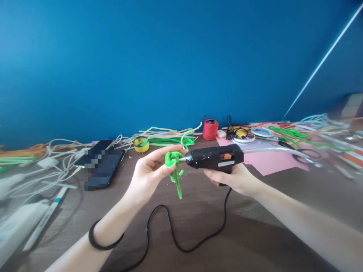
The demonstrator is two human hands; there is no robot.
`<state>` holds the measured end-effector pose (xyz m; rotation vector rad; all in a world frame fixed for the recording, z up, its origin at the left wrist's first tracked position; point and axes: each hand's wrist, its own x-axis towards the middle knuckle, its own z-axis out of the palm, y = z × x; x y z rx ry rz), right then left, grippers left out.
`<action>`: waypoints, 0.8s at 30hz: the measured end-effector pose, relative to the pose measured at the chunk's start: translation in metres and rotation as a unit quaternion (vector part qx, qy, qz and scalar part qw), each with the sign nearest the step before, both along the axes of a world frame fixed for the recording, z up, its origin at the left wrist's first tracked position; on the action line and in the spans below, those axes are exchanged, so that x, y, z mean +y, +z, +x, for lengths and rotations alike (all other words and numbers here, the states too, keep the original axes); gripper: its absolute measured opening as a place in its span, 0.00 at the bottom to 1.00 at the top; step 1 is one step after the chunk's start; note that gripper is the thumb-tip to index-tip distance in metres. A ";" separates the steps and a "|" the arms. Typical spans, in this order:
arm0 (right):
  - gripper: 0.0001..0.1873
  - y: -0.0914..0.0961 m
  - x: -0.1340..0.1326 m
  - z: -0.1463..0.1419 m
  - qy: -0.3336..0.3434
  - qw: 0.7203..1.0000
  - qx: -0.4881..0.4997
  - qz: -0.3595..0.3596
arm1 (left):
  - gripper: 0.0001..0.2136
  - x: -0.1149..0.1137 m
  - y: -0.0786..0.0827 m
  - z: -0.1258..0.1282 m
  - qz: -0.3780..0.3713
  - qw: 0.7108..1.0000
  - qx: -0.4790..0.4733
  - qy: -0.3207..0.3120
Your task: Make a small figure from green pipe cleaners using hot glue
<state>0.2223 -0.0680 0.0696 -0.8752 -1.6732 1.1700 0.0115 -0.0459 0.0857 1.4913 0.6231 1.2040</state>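
My left hand pinches a bent green pipe cleaner piece, coiled at the top with a straight end hanging down. Wrapped around its grip, my right hand holds a black hot glue gun, level and pointing left. The metal nozzle meets the green coil or lies just in front of it; I cannot tell which. A long clear glue stick sticks out of the gun's back. From the handle a black cord loops down over the brown table.
Behind my hands lie several pipe cleaners, a yellow tape roll and a red spool. Pink paper and scissors are at right. Two phones, white cables and a marker lie at left.
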 end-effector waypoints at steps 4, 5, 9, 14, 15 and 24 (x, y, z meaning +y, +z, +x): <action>0.08 0.000 0.001 0.000 -0.006 1.000 -0.008 0.001 | 0.13 0.001 0.000 0.000 -0.015 1.000 -0.010 -0.012; 0.09 -0.001 0.001 0.000 -0.010 1.000 -0.010 -0.003 | 0.13 0.002 0.000 0.000 -0.017 1.000 -0.011 -0.013; 0.12 -0.006 0.006 0.001 -0.039 0.999 -0.009 -0.023 | 0.14 0.005 0.000 0.001 -0.018 1.000 -0.018 0.007; 0.14 -0.014 0.020 0.003 -0.055 0.996 0.062 -0.025 | 0.13 0.008 -0.001 -0.001 -0.019 0.997 -0.059 0.040; 0.14 -0.016 0.023 0.004 -0.067 0.994 0.080 -0.043 | 0.13 0.008 -0.001 -0.001 -0.025 0.997 -0.067 0.041; 0.13 -0.039 0.049 0.012 -0.054 0.937 0.139 -0.317 | 0.14 0.008 -0.002 0.001 -0.093 0.991 -0.090 0.018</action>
